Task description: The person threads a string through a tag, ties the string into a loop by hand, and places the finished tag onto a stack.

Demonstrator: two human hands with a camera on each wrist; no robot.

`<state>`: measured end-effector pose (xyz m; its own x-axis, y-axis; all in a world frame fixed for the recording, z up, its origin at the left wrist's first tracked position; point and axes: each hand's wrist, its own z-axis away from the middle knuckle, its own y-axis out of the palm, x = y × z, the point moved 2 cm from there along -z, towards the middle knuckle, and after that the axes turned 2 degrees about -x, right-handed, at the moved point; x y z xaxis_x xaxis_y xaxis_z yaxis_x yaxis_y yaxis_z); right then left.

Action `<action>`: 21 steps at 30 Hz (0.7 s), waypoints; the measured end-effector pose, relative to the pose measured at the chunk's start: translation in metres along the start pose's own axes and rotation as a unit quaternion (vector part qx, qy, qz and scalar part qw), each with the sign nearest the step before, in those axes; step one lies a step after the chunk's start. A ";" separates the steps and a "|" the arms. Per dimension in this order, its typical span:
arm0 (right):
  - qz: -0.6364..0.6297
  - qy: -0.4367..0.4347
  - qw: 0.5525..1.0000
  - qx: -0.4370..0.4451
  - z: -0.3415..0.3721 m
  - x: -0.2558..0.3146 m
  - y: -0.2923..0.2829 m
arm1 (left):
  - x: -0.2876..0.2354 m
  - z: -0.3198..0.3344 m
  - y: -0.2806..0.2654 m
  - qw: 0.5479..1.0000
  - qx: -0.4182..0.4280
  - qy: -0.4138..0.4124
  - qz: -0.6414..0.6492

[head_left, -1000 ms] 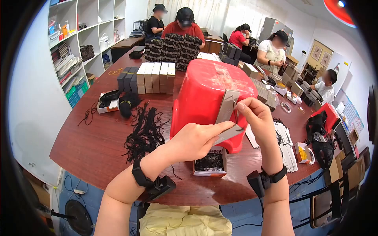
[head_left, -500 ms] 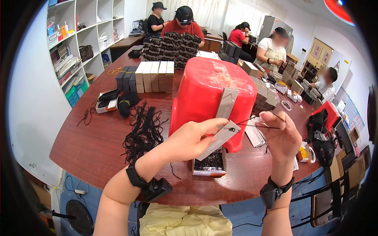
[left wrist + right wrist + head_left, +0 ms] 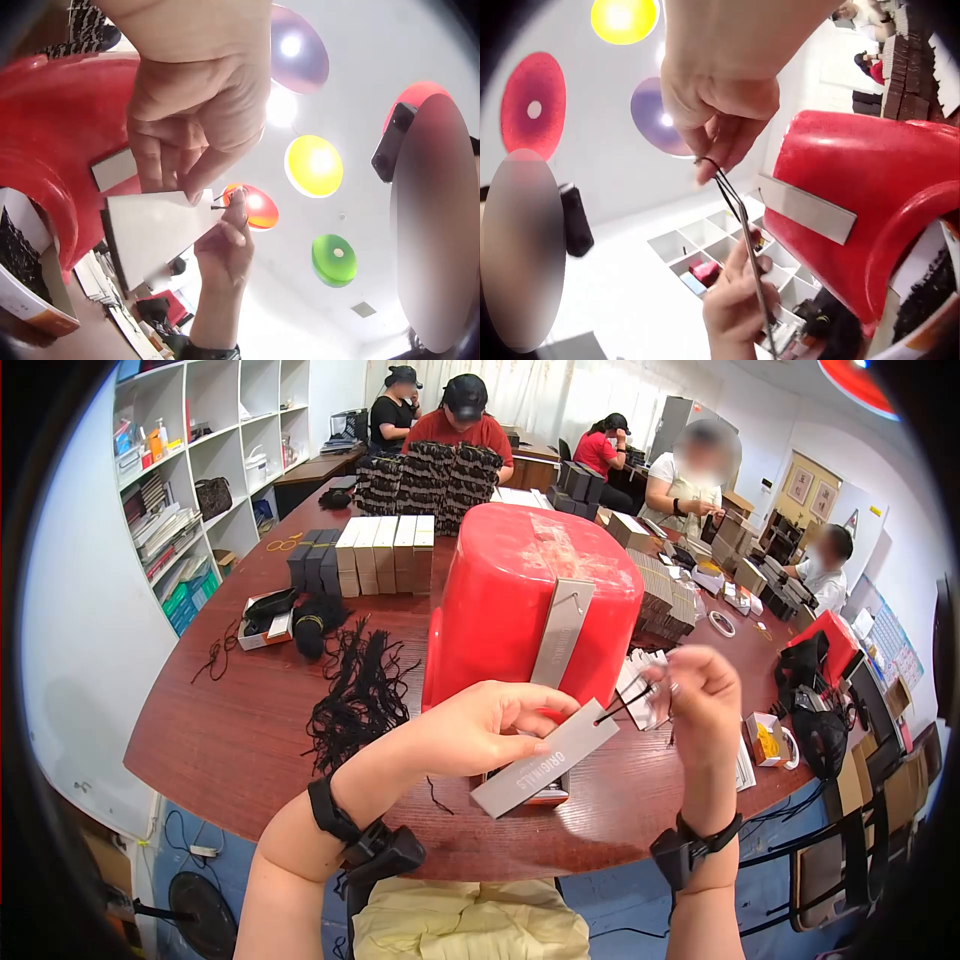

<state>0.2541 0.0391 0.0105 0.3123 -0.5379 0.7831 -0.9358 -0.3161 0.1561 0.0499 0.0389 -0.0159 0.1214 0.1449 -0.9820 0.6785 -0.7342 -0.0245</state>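
Evidently cord fitting: tag gripped at left, black cord stretched to the right.
Your left hand clamps the tag between thumb and fingers; your right hand pinches the cord at its fingertips. The tag is held in the air on your side of the red plastic stool, above the table. Judged from this pose, the step in hand is seating the cord in the tag's hole; the next move calls for a steady tag and an even pull until the loop sits snug. In the head view, the tag's long axis runs diagonally: holed end up and right, toward your right hand; plain end down and left; lettered face toward you.
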 end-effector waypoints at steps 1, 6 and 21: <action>-0.011 0.003 0.999 -0.052 -0.005 0.002 -0.008 | 0.000 0.001 0.000 1.000 0.000 0.000 0.000; -0.009 -0.053 0.982 -0.181 -0.005 0.020 -0.029 | -0.001 0.003 -0.001 0.985 -0.052 -0.027 -0.163; 0.218 0.109 0.949 -0.199 0.037 -0.023 -0.018 | -0.010 0.006 0.031 0.968 -0.127 -0.115 0.185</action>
<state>0.2697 0.0277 -0.0325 -0.1201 -0.3616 0.9246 -0.9693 0.2439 -0.0305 0.0653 0.0109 -0.0077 0.2461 -0.2699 -0.9309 0.7788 -0.5167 0.3557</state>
